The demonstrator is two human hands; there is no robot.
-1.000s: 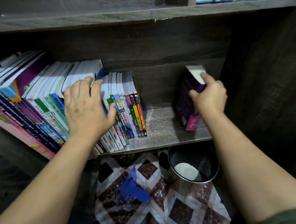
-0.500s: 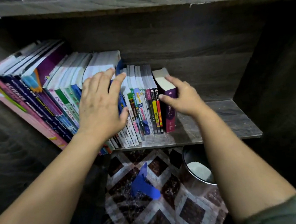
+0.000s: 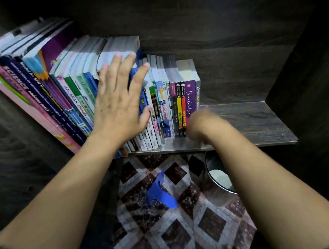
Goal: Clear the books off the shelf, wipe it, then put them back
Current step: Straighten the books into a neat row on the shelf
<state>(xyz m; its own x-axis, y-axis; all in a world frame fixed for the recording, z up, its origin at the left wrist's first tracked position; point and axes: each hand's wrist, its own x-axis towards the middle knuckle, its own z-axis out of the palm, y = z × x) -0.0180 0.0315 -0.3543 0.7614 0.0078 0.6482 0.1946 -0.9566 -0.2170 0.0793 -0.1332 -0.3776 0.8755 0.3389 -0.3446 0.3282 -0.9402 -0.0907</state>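
Fingers of the left hand lay straight and spread, pressing flat against the spines of the row of colourful paperback books and gripping nothing. That row stood spine-out on the dark wood-grain shelf, long axes upright, the leftmost volumes leaning left. The right hand was a blur beside the purple-spined book near the row's right end; its grip could not be told.

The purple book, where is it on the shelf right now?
In the head view the purple book stands upright near the right end of the row on the shelf, one thin book further right, bare board beyond.
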